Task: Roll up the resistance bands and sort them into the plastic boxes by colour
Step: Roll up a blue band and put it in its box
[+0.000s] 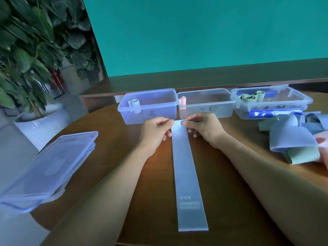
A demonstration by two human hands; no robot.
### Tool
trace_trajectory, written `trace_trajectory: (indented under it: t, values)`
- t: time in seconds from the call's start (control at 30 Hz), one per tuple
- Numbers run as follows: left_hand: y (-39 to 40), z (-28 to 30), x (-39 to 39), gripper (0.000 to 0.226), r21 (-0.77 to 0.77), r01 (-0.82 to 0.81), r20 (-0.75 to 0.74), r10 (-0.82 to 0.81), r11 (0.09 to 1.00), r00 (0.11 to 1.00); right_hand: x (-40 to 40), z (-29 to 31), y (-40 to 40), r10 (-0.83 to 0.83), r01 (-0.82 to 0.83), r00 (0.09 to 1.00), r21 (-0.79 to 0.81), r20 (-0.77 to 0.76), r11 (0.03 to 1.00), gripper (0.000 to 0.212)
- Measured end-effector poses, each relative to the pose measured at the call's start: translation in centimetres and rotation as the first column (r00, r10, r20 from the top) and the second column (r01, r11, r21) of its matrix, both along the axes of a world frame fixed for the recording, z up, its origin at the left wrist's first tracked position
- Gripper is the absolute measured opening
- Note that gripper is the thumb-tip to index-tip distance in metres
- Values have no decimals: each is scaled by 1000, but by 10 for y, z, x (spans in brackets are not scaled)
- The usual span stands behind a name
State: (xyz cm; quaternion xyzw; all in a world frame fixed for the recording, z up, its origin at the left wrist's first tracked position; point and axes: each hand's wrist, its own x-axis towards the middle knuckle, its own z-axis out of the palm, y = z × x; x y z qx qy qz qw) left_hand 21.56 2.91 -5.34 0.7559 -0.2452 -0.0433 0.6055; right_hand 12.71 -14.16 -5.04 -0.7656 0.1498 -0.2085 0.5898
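A long pale blue resistance band (188, 174) lies flat on the wooden table, running from near me to the boxes. My left hand (156, 132) and my right hand (204, 128) both pinch its far end, which is folded over a little. Behind them stand three clear plastic boxes: the left box (159, 118) holds one rolled blue band (134, 104), the middle box (220, 112) one rolled pink band (182, 102), the right box (301, 102) rolled green bands (248, 98).
A heap of loose blue and green bands (294, 139) lies at the right, with another person's fingertips (322, 142) on it. Stacked box lids (48, 167) overhang the table's left edge. A potted plant (26, 59) stands to the left, off the table.
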Motion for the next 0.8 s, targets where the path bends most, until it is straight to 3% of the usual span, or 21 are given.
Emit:
trace_trajectory:
  t: [0.17,0.33,0.47,0.63,0.8]
  values:
    - [0,-5,2,11,102,-109,91,100,989,991,-6,-3,6,-67,56,997,-231,-41,971,15]
    - [11,-5,-10,28,255,-158,151,122,954,981,-38,-2,15,-75,28,992,-409,-98,912,22]
    - [36,-3,-35,30,315,-118,157,71,942,985,-76,-2,31,-7,-48,994,-476,-113,878,29]
    - [74,1,-90,30,378,-25,163,-40,926,986,-125,1,53,69,-113,992,-511,-104,852,19]
    - [115,3,-149,25,290,88,123,-128,953,984,-178,-1,78,164,-183,983,-547,-84,817,17]
